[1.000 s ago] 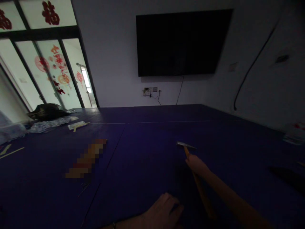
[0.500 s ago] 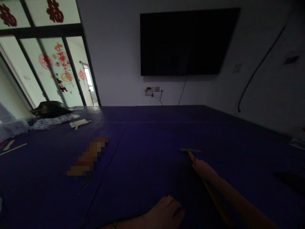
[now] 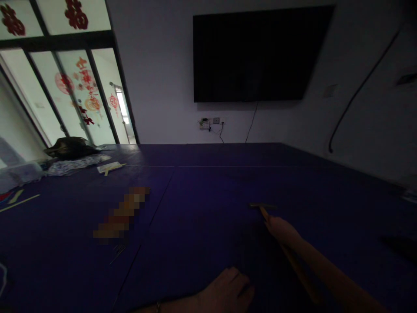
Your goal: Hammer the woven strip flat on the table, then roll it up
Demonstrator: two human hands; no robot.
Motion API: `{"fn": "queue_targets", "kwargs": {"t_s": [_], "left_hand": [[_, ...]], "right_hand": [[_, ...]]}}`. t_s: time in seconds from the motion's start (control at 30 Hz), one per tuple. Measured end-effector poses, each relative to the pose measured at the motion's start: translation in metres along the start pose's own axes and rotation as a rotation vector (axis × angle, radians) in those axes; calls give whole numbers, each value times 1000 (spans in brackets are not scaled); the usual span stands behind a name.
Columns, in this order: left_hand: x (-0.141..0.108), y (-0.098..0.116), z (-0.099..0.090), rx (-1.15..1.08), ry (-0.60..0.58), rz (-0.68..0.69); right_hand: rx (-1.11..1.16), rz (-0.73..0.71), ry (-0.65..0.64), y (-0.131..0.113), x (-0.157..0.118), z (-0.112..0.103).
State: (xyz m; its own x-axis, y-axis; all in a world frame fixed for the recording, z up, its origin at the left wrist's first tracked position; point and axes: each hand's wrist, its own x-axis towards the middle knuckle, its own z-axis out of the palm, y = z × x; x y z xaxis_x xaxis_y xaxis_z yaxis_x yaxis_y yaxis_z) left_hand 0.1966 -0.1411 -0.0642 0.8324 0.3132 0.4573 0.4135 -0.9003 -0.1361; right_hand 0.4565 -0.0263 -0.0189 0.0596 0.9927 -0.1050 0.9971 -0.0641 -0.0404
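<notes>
The person's right hand (image 3: 282, 231), right of centre in the frame, is closed round the handle of a hammer (image 3: 263, 206), its head toward the middle right. The left hand (image 3: 227, 290), at the bottom centre, lies palm down on the purple desk (image 3: 202, 187); whether its fingers grip anything, one cannot tell. Thin nails (image 3: 118, 252) lie at the lower left.

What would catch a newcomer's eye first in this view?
Probably the big black screen on the far wall, above the broad purple surface. Next, the hammer, gripped in the right hand near its head, right of centre. At upper left, red decorations stand out against the bright glass panels.
</notes>
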Motion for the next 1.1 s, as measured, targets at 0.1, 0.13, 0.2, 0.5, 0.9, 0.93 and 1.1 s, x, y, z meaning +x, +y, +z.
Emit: {"fn": "queue_targets", "kwargs": {"t_s": [0.1, 0.13, 0.2, 0.5, 0.9, 0.93, 1.1], "left_hand": [[0, 1, 0, -24, 16, -16], [0, 1, 1, -27, 15, -22], [0, 1, 1, -34, 9, -30], [0, 1, -10, -169, -62, -36], [-61, -220, -169, -59, -33, -1318], [-84, -236, -176, -10, -95, -1448], [-169, -261, -173, 162, -263, -1760]], "right_hand": [[-25, 13, -4, 3, 2, -3], [-34, 18, -3, 4, 2, -4], [-53, 28, 1, 5, 1, -6], [-127, 49, 62, 0, -5, -9], [-15, 94, 257, -34, -39, -10], [15, 71, 268, -41, -44, -6], [97, -37, 291, -63, -61, 18]]}}
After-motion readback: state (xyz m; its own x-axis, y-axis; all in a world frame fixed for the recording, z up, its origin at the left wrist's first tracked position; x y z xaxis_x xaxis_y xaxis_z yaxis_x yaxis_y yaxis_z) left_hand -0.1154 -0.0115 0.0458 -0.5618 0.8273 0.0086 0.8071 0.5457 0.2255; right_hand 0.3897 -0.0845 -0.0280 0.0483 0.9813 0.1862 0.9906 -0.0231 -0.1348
